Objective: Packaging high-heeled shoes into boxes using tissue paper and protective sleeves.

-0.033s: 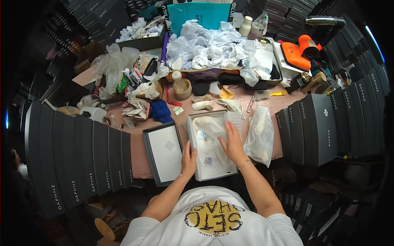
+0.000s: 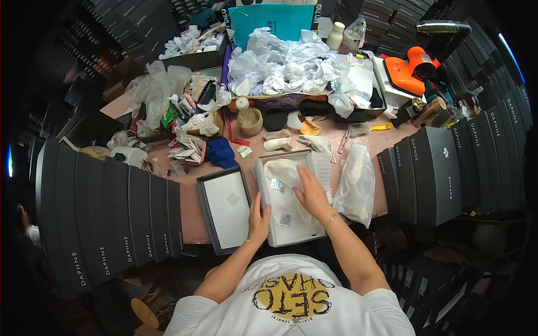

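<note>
Far left, a row of dark boxes (image 2: 106, 218) is standing on edge, roughly seven or eight spines showing (the outer ones are fading into the fisheye rim, so the count is loose). Next along the worktop (image 2: 190, 221), one box lid (image 2: 225, 208) is lying face up, dark rim and white panel, just beside the open box (image 2: 288, 199) and not yet on it. The left hand (image 2: 258, 219) is resting flat against the open box's near left edge, fingers spread, steadying rather than gripping. Inside the open box, white tissue paper (image 2: 283, 171) is lying over whatever is packed; the contents underneath are hidden. The right hand (image 2: 311, 193) is pressing down on that tissue, fingers extended and flat, clamped on nothing. Judging by this, the filling is looking mostly done and the wrapping is being smoothed; closing with the lid is looking like what is left. To the right, one plastic bag (image 2: 356, 185) with something pale in it is lying on the worktop, touching the box's right side. Further right, three more dark boxes (image 2: 431, 173) are standing upright. Behind, one heap of crumpled white paper (image 2: 291, 70) is filling a tray.
</note>
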The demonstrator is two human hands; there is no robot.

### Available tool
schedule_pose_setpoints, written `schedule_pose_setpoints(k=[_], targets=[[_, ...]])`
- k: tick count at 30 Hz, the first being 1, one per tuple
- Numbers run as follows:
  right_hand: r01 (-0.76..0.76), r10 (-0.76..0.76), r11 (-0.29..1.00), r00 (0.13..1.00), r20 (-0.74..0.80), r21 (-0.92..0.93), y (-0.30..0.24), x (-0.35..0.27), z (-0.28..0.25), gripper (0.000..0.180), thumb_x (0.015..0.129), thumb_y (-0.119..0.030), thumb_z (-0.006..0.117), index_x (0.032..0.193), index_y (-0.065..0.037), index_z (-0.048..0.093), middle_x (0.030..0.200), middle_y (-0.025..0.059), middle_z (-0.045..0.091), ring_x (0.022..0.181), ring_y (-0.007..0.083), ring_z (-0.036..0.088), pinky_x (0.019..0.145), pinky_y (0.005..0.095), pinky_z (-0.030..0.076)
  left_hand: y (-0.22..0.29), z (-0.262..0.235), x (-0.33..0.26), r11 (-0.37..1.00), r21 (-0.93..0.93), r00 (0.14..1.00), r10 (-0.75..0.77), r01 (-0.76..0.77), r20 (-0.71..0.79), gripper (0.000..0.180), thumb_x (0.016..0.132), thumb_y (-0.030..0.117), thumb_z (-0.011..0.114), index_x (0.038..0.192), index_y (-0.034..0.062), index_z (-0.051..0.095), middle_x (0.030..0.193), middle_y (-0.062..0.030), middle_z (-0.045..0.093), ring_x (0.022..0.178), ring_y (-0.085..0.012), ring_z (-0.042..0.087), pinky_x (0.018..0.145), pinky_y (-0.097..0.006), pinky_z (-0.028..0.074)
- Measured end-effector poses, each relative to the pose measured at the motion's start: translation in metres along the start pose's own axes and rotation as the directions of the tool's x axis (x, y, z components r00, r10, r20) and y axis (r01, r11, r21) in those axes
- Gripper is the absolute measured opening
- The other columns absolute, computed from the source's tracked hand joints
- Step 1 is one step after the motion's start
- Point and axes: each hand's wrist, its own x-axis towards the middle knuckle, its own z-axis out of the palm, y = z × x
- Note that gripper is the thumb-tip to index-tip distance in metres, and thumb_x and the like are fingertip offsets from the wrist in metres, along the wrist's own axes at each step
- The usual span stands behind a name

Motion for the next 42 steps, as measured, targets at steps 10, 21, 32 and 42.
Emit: schedule_pose_setpoints(k=[10, 21, 32, 42], targets=[[-0.138, 0.104, 0.924, 0.988, 0.112, 0.358, -0.021, 0.026, -0.046, 0.048, 0.081, -0.008, 0.06, 0.127, -0.003, 0.046, 0.096, 0.0221, 0.064, 0.073, 0.0341, 0.062, 0.07, 0.0381, 0.051, 0.061, -0.044, -0.002, 0.907, -0.355, 0.968, -0.17, 0.227, 0.185, 0.053, 0.096, 0.043, 0.048, 0.131, 0.0037, 0.048, 0.132, -0.013, 0.047, 0.117, -0.0235, 0.05, 0.102, -0.033, 0.036], [-0.231, 0.32, 0.667, 0.947, 0.008, 0.708, -0.078, -0.042, -0.108, 0.019, 0.082, -0.011, 0.065, 0.097, 0.0, 0.065, 0.092, 0.0172, 0.063, 0.082, 0.0318, 0.062, 0.073, 0.0337, 0.051, 0.092, -0.001, 0.017, 0.248, -0.79, 0.808, -0.372, 0.561, 0.457, 0.05, 0.091, 0.042, 0.056, 0.124, 0.0052, 0.049, 0.112, -0.0088, 0.061, 0.099, -0.0232, 0.062, 0.086, -0.039, 0.051], [-0.033, -0.025, 0.861, 0.994, 0.107, 0.507, -0.09, -0.075, -0.057, 0.062, 0.075, -0.017, 0.074, 0.127, -0.003, 0.042, 0.122, 0.0196, 0.05, 0.111, 0.0375, 0.052, 0.091, 0.0378, 0.043, 0.107, -0.044, 0.038, 0.471, -0.829, 0.942, -0.282, 0.301, 0.182, 0.046, 0.095, 0.042, 0.05, 0.122, 0.0057, 0.051, 0.117, -0.0065, 0.058, 0.111, -0.0208, 0.054, 0.096, -0.041, 0.041], [0.111, -0.098, 0.992, 0.976, 0.196, -0.057, -0.049, -0.065, -0.113, 0.046, 0.075, -0.011, 0.07, 0.115, -0.005, 0.047, 0.113, 0.0173, 0.052, 0.096, 0.0367, 0.056, 0.078, 0.0414, 0.047, 0.248, -0.082, 0.107, 0.379, -0.878, 0.949, 0.001, -0.293, -0.316, 0.029, 0.097, 0.034, 0.048, 0.108, 0.0084, 0.057, 0.1, -0.0034, 0.061, 0.097, -0.0192, 0.057, 0.095, -0.036, 0.043]])
